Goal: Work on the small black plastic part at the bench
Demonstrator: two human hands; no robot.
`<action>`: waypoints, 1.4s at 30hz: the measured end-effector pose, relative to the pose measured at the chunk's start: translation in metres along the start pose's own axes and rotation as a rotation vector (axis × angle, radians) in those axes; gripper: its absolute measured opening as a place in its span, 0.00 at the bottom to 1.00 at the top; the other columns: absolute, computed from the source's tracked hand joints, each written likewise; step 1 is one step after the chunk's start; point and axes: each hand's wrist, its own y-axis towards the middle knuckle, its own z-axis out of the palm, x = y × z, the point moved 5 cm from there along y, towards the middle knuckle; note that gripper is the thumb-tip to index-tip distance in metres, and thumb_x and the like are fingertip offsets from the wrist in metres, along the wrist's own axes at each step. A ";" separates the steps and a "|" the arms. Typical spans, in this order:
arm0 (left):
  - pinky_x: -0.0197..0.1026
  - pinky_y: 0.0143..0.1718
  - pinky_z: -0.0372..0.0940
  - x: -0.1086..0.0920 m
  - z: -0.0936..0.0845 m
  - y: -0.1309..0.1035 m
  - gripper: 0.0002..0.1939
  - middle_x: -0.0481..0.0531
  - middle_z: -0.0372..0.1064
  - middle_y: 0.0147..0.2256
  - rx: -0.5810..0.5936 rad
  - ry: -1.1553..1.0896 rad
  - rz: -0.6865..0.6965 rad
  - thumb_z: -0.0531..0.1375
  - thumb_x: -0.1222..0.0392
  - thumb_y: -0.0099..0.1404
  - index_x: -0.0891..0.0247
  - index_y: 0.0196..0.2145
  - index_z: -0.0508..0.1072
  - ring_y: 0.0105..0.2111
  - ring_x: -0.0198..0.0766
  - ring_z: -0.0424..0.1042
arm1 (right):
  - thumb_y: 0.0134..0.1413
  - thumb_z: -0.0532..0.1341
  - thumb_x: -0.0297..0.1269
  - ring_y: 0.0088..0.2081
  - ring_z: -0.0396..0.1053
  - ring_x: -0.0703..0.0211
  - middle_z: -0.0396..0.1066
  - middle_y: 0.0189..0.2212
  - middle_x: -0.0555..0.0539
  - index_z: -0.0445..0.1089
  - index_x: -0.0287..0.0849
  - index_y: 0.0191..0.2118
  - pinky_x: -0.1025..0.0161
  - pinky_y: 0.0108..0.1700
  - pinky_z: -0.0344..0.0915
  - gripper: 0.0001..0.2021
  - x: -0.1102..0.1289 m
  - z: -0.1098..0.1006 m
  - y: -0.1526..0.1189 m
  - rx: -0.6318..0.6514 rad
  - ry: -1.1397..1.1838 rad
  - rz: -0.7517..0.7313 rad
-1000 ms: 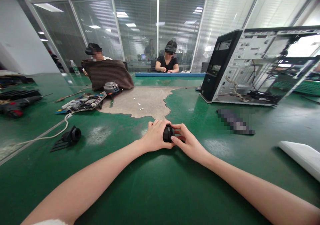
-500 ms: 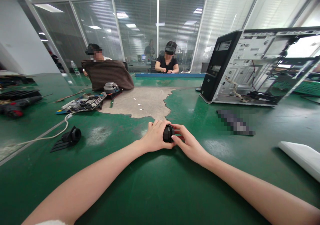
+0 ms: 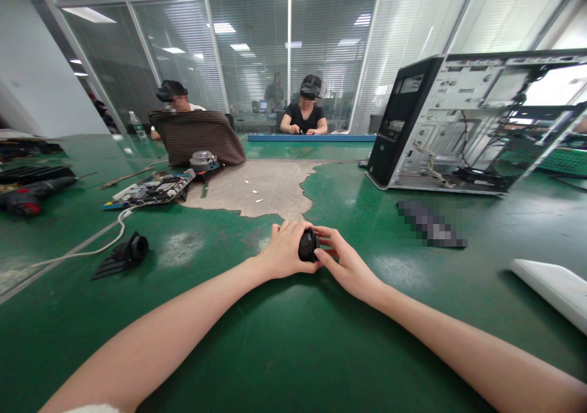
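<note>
Between my two hands, low over the green tabletop (image 3: 293, 339), is a black ribbed round plastic part (image 3: 307, 245). My left hand (image 3: 287, 251) is wrapped round its left side, with the thumb beneath. On its right side, the fingertips and thumb of my right hand (image 3: 342, 257) pinch the rim. Fingers hide much of the part, so its exact kind does not show. Further left on the table lies a black plastic piece with a round collar and flat prongs (image 3: 123, 255).
At the right stands an open computer case (image 3: 403, 122), with a dark pixelated object (image 3: 431, 224) before it and a white slab (image 3: 553, 284) nearer. Left are a circuit board (image 3: 156, 189), a cable (image 3: 121, 223) and a power drill (image 3: 34, 196). Two people (image 3: 303, 116) sit across the table.
My hands and the black part keep practically the same place and grip. The person opposite has shifted slightly.
</note>
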 end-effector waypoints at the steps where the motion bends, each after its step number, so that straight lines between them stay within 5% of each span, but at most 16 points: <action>1: 0.45 0.38 0.51 0.000 0.000 0.000 0.31 0.51 0.62 0.42 0.001 0.000 0.001 0.60 0.48 0.45 0.58 0.46 0.56 0.40 0.45 0.58 | 0.54 0.51 0.32 0.48 0.62 0.56 0.58 0.48 0.44 0.52 0.46 0.51 0.54 0.48 0.64 0.18 0.000 0.000 0.000 0.005 -0.008 -0.004; 11: 0.46 0.40 0.50 0.000 -0.001 -0.001 0.32 0.52 0.60 0.43 0.022 -0.016 -0.023 0.60 0.47 0.45 0.58 0.47 0.55 0.42 0.46 0.58 | 0.54 0.52 0.32 0.46 0.64 0.57 0.61 0.41 0.46 0.57 0.45 0.43 0.57 0.45 0.66 0.10 0.001 0.000 0.000 -0.023 0.018 0.002; 19: 0.45 0.39 0.51 -0.002 -0.002 0.000 0.31 0.52 0.61 0.42 0.035 -0.012 -0.029 0.60 0.49 0.45 0.58 0.46 0.56 0.41 0.46 0.58 | 0.54 0.51 0.31 0.48 0.62 0.57 0.58 0.48 0.44 0.52 0.45 0.52 0.56 0.47 0.65 0.19 -0.001 0.001 0.001 0.015 -0.010 0.014; 28: 0.45 0.39 0.51 -0.001 -0.002 0.000 0.32 0.52 0.61 0.42 0.020 -0.002 -0.020 0.60 0.48 0.44 0.59 0.46 0.55 0.41 0.46 0.58 | 0.54 0.52 0.32 0.46 0.64 0.58 0.62 0.41 0.46 0.57 0.45 0.42 0.56 0.46 0.65 0.09 0.002 0.000 0.001 -0.021 0.038 0.006; 36: 0.46 0.39 0.50 -0.002 -0.002 0.000 0.32 0.51 0.61 0.42 0.047 -0.023 -0.037 0.60 0.49 0.45 0.57 0.47 0.56 0.41 0.46 0.58 | 0.54 0.52 0.31 0.48 0.62 0.56 0.59 0.47 0.44 0.52 0.47 0.52 0.53 0.47 0.65 0.19 -0.001 0.000 0.001 0.003 -0.016 0.003; 42: 0.45 0.39 0.50 0.000 -0.001 0.000 0.33 0.52 0.60 0.43 0.044 -0.016 -0.032 0.61 0.48 0.44 0.58 0.47 0.55 0.42 0.46 0.57 | 0.53 0.53 0.33 0.45 0.65 0.58 0.63 0.42 0.46 0.57 0.44 0.44 0.56 0.46 0.66 0.11 0.000 0.001 0.001 0.008 0.071 0.029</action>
